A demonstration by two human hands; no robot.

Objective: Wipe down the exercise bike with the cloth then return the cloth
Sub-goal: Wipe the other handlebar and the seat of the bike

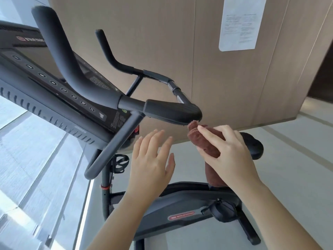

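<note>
The right hand (228, 150) has its grip closed around a bunched reddish-brown terry cloth (201, 137), whose upper end touches the underside of the rounded end of the black padded handlebar (173, 110) on the dark grey exercise bike (182, 201); the rest of the cloth hangs down behind the wrist. The left hand (153, 159) hovers just beside it with fingers spread wide, holding nothing. Judging from this, the wiping is under way at the handlebar, though nothing shows which parts are already clean. The black saddle (252, 143), frame and pedal (221, 210) probably remain, and returning the cloth is not yet done; its storage place is not visible.
</note>
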